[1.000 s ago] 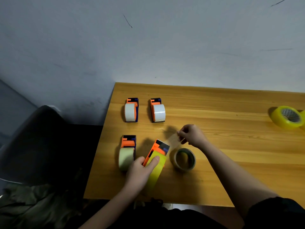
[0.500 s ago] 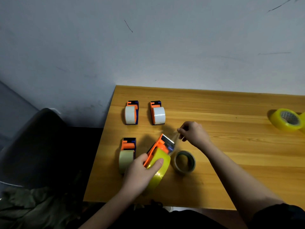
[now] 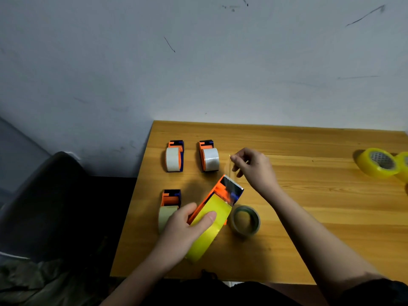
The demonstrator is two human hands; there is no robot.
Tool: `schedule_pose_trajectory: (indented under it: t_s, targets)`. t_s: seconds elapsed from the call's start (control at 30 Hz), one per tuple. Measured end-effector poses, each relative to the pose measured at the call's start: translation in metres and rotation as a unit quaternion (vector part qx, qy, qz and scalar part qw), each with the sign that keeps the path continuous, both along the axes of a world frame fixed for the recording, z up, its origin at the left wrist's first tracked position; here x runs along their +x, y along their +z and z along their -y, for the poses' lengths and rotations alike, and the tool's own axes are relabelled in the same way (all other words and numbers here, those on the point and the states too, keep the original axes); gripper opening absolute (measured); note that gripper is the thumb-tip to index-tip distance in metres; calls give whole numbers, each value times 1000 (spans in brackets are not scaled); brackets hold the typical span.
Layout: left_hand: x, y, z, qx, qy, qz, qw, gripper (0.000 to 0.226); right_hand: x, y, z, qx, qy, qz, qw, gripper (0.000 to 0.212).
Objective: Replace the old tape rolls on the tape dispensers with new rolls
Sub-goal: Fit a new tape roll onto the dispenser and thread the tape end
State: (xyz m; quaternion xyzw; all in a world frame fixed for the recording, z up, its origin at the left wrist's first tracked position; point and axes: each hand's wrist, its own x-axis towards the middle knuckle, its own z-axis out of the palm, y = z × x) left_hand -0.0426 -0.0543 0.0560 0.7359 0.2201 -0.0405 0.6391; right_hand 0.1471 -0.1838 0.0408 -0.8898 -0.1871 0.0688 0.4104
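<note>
My left hand [image 3: 184, 228] grips an orange tape dispenser [image 3: 223, 193] loaded with a yellow roll [image 3: 208, 226], tilted up off the wooden table [image 3: 309, 206]. My right hand [image 3: 254, 167] is above the dispenser's blade end, thumb and forefinger pinched on the clear tape end pulled from the roll. A nearly used-up roll [image 3: 245, 219] lies flat just right of the dispenser. Three more dispensers stand on the table: two with white rolls at the back [image 3: 174, 157] [image 3: 209, 159] and one with a pale roll [image 3: 169, 208] beside my left hand.
Two yellow tape rolls [image 3: 378, 162] lie at the table's far right edge of view. A dark chair [image 3: 44, 206] stands left of the table, with crumpled cloth [image 3: 28, 281] below it. A grey wall rises behind.
My right hand has moved up and away from the dispenser, drawing the tape end out. The dispenser's blade end has tipped higher in my left hand.
</note>
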Motion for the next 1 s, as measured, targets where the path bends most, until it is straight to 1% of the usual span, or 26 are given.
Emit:
schedule_pose_trajectory:
  t_s: [0.07,0.17,0.2,0.27,0.3,0.37,0.43,0.5,0.6,0.67,0.73,0.9,0.93,1.0]
  targets:
    - [0,7,-4,-21,-12,0,1000,53,-2,1,1,37,2,18,999,20]
    - [0,19,-6,-62,-28,8,998,35,-6,3,1,87,18,38,995,18]
    - [0,24,-5,-72,-34,11,997,33,-7,4,0,97,25,45,994,17]
    - [-1,30,-6,-89,-48,13,995,35,-8,8,0,109,36,63,991,15]
    - [-2,32,-7,-92,-52,12,994,31,-8,11,1,118,42,67,990,14]
    - [-2,35,-8,-96,-52,16,994,13,-9,17,1,156,54,51,985,13]
    - [-2,39,-10,-108,-53,11,993,8,-10,21,1,216,53,6,975,15]
    - [-1,42,-12,-122,-46,10,991,15,-12,21,-4,274,42,-53,959,15]
    - [-1,35,-15,-129,-40,7,991,39,-13,15,-12,347,25,-137,927,16]
    - [-2,32,-16,-140,-30,3,990,44,-15,12,-16,384,27,-167,908,15]
    - [-2,32,-17,-150,-26,1,988,50,-16,10,-19,412,29,-174,894,15]
    - [-2,34,-19,-170,-22,-9,985,82,-21,13,-24,461,5,-165,872,15]
    - [-2,34,-19,-174,-18,-9,985,82,-23,14,-24,463,-9,-158,872,15]
    - [-3,35,-17,-165,-13,7,986,71,-27,20,-22,465,-40,-139,873,16]
